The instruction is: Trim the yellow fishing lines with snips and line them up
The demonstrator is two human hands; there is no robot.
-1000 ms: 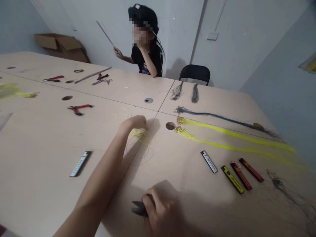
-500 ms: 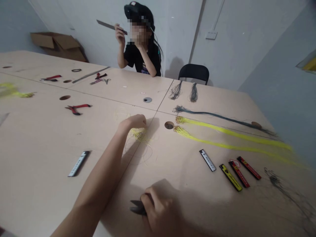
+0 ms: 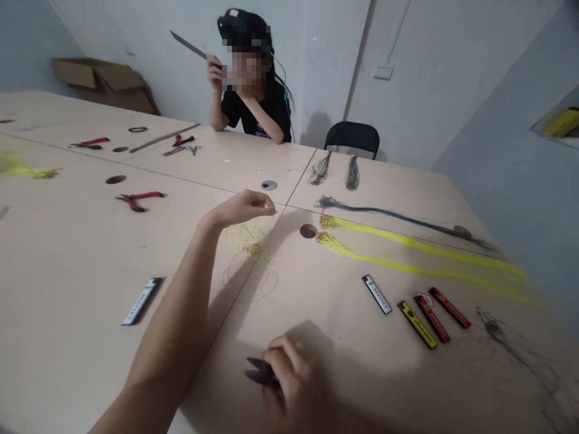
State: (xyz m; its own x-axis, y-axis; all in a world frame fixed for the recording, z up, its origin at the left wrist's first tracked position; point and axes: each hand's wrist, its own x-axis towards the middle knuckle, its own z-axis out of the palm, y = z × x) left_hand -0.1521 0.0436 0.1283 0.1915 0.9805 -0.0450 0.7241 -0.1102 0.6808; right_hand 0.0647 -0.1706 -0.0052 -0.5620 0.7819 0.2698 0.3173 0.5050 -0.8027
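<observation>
My left hand [image 3: 246, 207] hovers over the table's middle seam with its thumb and fingers pinched together. Whatever they hold, if anything, is too small to make out. Just below it lies a tangled pile of thin yellow cord clippings [image 3: 254, 248], apart from the fingers. Near the front edge of the view, my right hand [image 3: 298, 386] is wrapped around pliers [image 3: 259, 371]. Their dark, pointed jaws stand apart and face left; the handles are hidden in the palm.
Yellow cord bundles [image 3: 407, 237] and a dark bundle [image 3: 389, 211] stretch rightward. Several labelled slim cases [image 3: 416, 324] lie front right, another case [image 3: 141, 301] left. Red-handled pliers [image 3: 138, 200] rest farther left. A person [image 3: 257, 108] sits opposite, holding a long flat strip [image 3: 189, 45].
My left hand has lifted up and away from the yellow clippings, leaving more of them in view. My right hand has shifted slightly right, still holding the pliers.
</observation>
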